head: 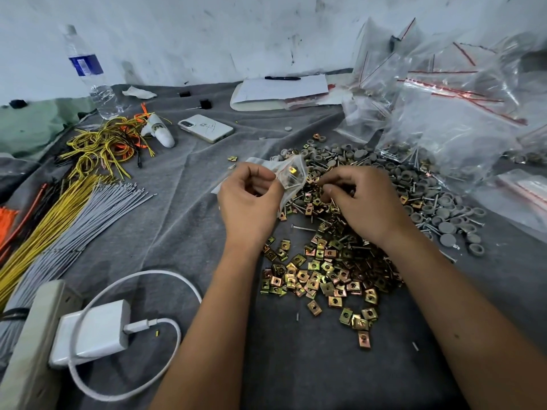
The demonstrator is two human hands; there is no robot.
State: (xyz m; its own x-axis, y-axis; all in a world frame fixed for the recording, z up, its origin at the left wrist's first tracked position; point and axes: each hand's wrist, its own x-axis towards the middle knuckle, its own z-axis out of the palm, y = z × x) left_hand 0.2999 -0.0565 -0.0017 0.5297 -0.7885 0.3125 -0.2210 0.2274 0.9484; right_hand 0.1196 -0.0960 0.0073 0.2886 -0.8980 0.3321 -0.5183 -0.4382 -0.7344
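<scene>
Over the clip pile (325, 270): my left hand (248, 199) grips a bag (296, 180), my right hand (364, 202) pinches clips (315, 199).
Progress: few bagged, heap remains.

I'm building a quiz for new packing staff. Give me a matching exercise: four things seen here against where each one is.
1 clear plastic water bottle with blue label
2 white smartphone
3 small clear zip bag
4 black pen

A on the white paper pad
B gripped by the left hand
C standing upright, far left
D flat on the grey cloth

Pairs: 1-C, 2-D, 3-B, 4-A
</scene>
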